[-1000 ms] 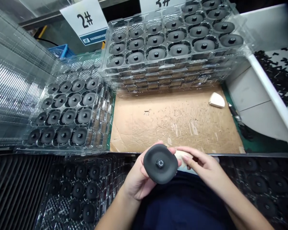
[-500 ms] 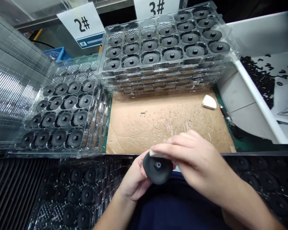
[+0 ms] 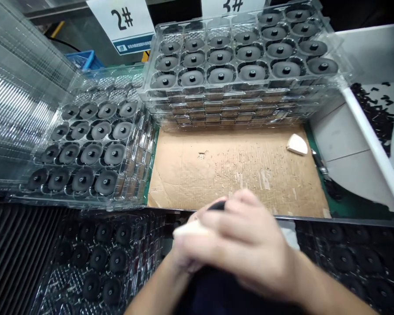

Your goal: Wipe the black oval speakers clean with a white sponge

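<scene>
The right hand (image 3: 239, 245) grips a white pad (image 3: 188, 229) above a black disc (image 3: 217, 205); the left hand (image 3: 180, 258) is too hidden to tell.

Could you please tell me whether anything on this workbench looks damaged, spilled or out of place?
The cardboard sheet looks worn: its surface is scuffed and gouged, and it is creased near the lower left corner. The black scraps at the far right lie loose and scattered, as if spilled.

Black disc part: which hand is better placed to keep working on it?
Probably the right hand: it lies over the black disc part, a pale pad at its fingertips, while the left hand sits beneath, mostly hidden.
</scene>
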A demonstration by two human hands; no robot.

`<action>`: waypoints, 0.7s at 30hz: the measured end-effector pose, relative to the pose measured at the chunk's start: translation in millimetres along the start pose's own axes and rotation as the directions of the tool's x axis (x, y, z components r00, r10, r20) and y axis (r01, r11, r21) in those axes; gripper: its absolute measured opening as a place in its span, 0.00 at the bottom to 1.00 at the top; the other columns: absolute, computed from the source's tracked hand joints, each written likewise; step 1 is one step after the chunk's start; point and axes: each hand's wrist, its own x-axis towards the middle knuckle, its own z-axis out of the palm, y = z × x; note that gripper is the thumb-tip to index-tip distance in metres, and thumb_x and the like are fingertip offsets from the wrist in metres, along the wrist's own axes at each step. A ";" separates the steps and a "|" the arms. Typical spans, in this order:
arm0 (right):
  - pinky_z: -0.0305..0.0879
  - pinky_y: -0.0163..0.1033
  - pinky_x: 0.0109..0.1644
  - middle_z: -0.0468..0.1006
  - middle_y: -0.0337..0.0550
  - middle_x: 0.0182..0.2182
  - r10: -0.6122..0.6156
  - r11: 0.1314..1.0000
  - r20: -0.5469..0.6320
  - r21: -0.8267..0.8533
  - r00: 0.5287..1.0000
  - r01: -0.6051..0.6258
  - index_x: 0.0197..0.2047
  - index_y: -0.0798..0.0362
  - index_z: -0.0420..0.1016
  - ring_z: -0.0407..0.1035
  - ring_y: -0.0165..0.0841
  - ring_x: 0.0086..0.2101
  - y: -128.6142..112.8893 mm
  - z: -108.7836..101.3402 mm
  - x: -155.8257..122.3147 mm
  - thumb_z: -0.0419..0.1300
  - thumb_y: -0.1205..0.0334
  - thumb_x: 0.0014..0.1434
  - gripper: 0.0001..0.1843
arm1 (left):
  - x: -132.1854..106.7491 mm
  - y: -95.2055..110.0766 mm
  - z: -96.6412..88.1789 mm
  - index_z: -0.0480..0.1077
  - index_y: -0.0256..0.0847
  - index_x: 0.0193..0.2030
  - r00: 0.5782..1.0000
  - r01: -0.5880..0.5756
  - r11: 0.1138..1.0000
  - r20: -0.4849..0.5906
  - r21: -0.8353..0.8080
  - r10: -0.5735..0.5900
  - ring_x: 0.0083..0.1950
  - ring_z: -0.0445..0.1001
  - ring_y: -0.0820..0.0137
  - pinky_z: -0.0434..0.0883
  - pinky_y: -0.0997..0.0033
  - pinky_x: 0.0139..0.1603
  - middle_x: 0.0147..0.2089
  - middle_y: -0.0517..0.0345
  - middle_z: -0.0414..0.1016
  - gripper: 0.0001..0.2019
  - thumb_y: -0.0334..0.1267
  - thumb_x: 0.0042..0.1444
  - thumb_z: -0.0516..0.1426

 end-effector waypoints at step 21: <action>0.65 0.36 0.39 0.79 0.43 0.32 0.195 0.981 -0.031 0.005 0.980 -0.195 0.48 0.59 0.72 0.70 0.31 0.32 -28.0 24.1 5.4 0.51 0.72 0.63 0.13 | -9.2 12.6 -3.7 0.76 0.48 0.42 0.996 -0.061 0.951 -0.080 -0.303 0.039 0.46 0.77 0.69 0.71 0.74 0.49 0.44 0.61 0.80 0.25 0.35 0.32 0.72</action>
